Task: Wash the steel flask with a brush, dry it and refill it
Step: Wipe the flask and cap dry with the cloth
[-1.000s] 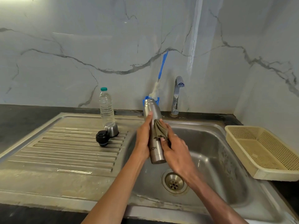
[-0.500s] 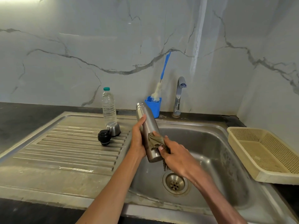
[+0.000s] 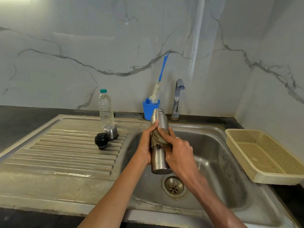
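Over the sink basin (image 3: 213,162) I hold the steel flask (image 3: 159,162) nearly upright, its open mouth at the top. My left hand (image 3: 146,145) grips the flask's left side. My right hand (image 3: 178,152) presses an olive-brown cloth (image 3: 158,139) around the flask's middle. The bottle brush (image 3: 158,84), white bristles and blue handle, stands in a blue cup (image 3: 148,110) by the wall. On the draining board lie the flask's steel cap (image 3: 111,131) and black stopper (image 3: 101,140). A clear plastic water bottle (image 3: 106,106) with a teal cap stands behind them.
The tap (image 3: 178,96) rises at the back of the sink, with no water running. A beige plastic basket (image 3: 266,155) sits on the counter to the right. The drain (image 3: 174,186) lies below the flask. The ribbed draining board (image 3: 65,153) stretches to the left.
The flask has swung from leaning left to nearly upright, and its base has dropped lower. My right hand with the cloth has slid up from the lower body to the flask's middle.
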